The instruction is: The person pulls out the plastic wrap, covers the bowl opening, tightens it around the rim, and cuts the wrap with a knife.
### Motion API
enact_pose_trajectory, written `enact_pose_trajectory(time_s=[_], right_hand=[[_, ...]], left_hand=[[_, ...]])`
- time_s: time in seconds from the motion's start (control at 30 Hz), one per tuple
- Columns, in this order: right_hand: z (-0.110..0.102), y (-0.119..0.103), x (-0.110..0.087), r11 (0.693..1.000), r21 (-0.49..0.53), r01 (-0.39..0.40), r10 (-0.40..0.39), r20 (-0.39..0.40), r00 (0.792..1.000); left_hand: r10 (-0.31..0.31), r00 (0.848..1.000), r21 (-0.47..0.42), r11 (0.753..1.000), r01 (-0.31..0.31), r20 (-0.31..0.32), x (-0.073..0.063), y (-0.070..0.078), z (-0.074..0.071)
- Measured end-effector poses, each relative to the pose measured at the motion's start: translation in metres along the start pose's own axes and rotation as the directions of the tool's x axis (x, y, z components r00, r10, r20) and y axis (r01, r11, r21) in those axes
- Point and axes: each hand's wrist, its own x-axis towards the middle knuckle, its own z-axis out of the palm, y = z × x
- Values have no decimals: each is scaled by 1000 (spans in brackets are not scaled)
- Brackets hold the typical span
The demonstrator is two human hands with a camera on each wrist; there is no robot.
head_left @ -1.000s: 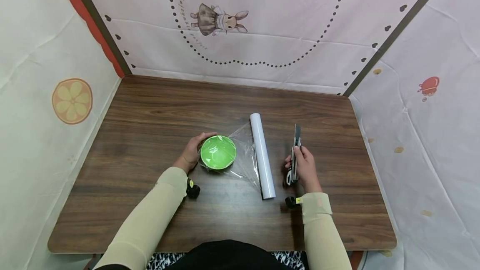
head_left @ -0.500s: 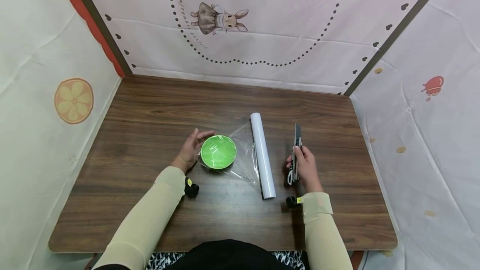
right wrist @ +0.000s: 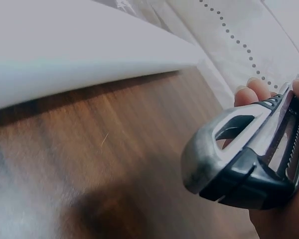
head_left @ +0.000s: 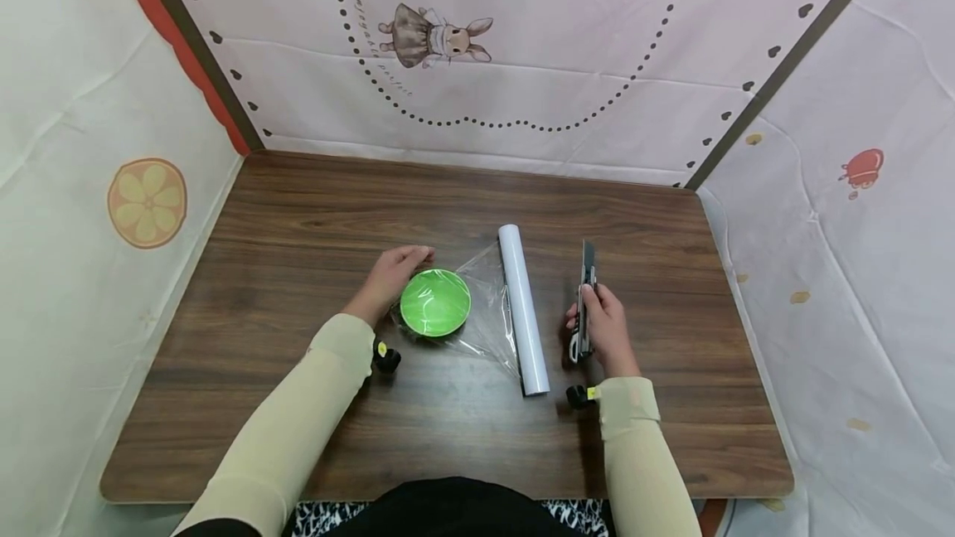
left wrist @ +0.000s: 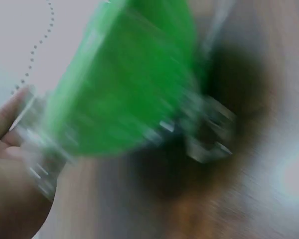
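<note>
A green bowl [head_left: 436,303] stands mid-table with clear plastic film [head_left: 487,309] stretched over its top. The film runs on to a white roll [head_left: 524,309] lying to the bowl's right. At the bowl's far left side is my left hand [head_left: 390,278], its fingers extended; whether they touch the film is unclear. The left wrist view is blurred, showing the bowl's side [left wrist: 134,84] and crumpled film by the hand. My right hand [head_left: 608,330] grips a utility knife [head_left: 588,268] right of the roll, blade out and pointing away. The right wrist view shows its silver and black handle end [right wrist: 229,159].
The brown wooden table [head_left: 336,429] has a printed white cloth wall [head_left: 567,40] along its back edge, with more cloth at both sides. Each wrist carries a small black camera, the left one [head_left: 385,357] close to the bowl's near left side.
My left hand has shifted away from me along the bowl's far left side, its spread fingers drawing together. The knife has moved slightly left and away from me. Bowl and roll stay put.
</note>
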Motion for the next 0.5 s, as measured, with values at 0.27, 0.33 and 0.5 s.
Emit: enact_pose_trajectory(time_s=[0.27,0.33,0.5], right_hand=[[11,-10,8,999,-15,43,-43,12,999],[14,-15,10,998,-38,45,-45,15,999],[23,-25,16,992,-113,57,-54,32,998]], left_hand=[[71,997,109,991,-73,24,13,28,10],[87,996,166,982,-92,33,17,34,13],[62,996,286,955,-76,57,29,45,17]])
